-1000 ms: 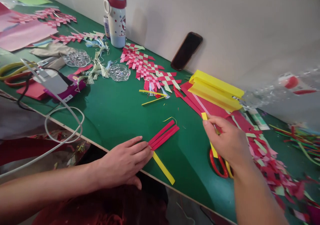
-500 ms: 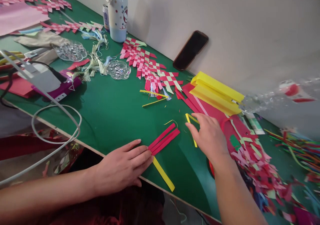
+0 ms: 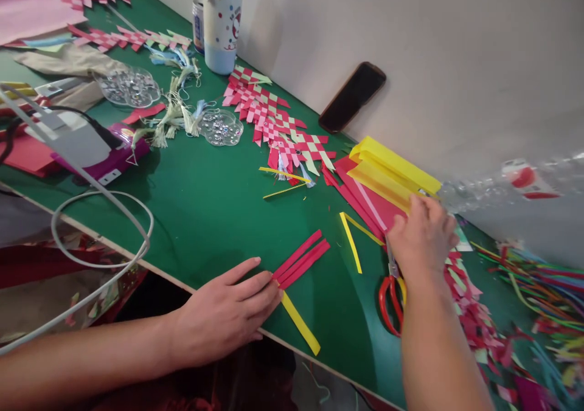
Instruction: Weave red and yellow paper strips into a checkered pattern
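My left hand [image 3: 228, 314] lies flat and open on the green table [image 3: 210, 204], its fingertips pressing the near ends of several red paper strips [image 3: 302, 259] that cross a yellow strip [image 3: 300, 323]. My right hand [image 3: 422, 238] rests further right on the red paper [image 3: 365, 195] beside the folded yellow paper [image 3: 390, 171]. Its fingers are curled down and what they touch is hidden. A loose yellow strip [image 3: 350, 250] lies on the table between my hands. Red-handled scissors [image 3: 390, 301] lie just below my right wrist.
Woven red-and-white paper pieces [image 3: 278, 125] lie in a row toward a water bottle [image 3: 222, 25]. A dark phone [image 3: 352, 96] leans on the wall. Bead trays [image 3: 221, 127], tassels, a white cable [image 3: 104, 241] and a heap of paper scraps [image 3: 483, 320] crowd the sides.
My right hand carried a yellow strip left, let it go on the table between my hands, then moved back right onto the red paper. My left hand stayed on the red strips.
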Available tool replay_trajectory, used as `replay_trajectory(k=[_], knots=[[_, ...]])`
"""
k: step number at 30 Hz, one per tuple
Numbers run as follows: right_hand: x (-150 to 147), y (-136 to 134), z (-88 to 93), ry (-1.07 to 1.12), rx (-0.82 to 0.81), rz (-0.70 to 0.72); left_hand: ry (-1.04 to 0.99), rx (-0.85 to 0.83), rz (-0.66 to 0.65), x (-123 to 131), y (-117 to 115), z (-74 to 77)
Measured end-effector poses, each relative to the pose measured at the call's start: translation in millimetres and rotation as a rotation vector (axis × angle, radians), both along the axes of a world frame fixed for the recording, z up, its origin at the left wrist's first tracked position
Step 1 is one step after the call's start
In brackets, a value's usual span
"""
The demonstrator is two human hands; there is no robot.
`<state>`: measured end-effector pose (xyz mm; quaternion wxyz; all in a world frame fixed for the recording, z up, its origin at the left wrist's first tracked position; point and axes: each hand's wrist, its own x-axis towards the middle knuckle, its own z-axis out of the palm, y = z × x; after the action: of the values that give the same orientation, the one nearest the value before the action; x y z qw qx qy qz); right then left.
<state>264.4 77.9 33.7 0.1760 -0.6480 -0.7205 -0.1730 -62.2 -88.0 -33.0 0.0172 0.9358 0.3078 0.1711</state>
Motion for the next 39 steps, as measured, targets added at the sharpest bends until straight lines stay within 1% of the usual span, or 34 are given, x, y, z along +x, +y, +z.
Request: replay_trajectory(k=[2,4,5,7,9,10,12,14,15,17,19,22,27,30,36,39], knots=[[3,-9,-1.5,-0.01,-0.114,0.126,-0.004,0.01,-0.005,2,-1,-0.6],[-1,-20,-11.1,0.033,-0.256,0.229,-0.004,0.012,-0.006,3,-1,0.6],[-5,-25,-17.6,0.063,-0.297,0.233,-0.002,0.01,-0.007,4,-1,1.5],[-11,-32,-30.2,0.088,-0.317,0.217,0.004,0.006,-0.009,4,-1,3.6],[-15,-36,-37.7,0.092,-0.297,0.21,0.012,-0.002,-0.012,3,0,4.8],[-16,-37,-38.5,0.097,-0.272,0.204,0.013,-0.006,-0.015,2,0,5.1],[-19,-40,-34.3,0.114,-0.194,0.194,0.007,-0.016,-0.025,1,1,5.0],[-23,-45,-25.5,0.143,-0.15,0.218,0.001,-0.025,-0.039,0,2,4.7],[-25,-47,-20.7,0.165,-0.175,0.244,-0.005,-0.025,-0.043,-1,2,4.6],[-32,-52,-13.1,0.225,-0.3,0.276,-0.015,-0.024,-0.04,-1,3,4.8],[-39,-55,-8.9,0.265,-0.42,0.252,-0.019,-0.023,-0.037,-1,4,5.1],[-47,-57,-6.5,0.24,-0.477,0.202,-0.015,-0.024,-0.044,0,5,5.1],[-47,-57,-3.1,0.115,-0.53,0.258,-0.022,-0.022,-0.038,0,7,4.8],[-44,-59,-3.1,0.049,-0.551,0.236,-0.026,-0.025,-0.043,0,8,5.7],[-42,-64,-6.7,0.037,-0.597,0.159,-0.04,-0.016,-0.041,0,10,6.5],[-46,-65,-5.1,0.063,-0.632,0.13,-0.042,-0.02,-0.041,0,9,6.4]])
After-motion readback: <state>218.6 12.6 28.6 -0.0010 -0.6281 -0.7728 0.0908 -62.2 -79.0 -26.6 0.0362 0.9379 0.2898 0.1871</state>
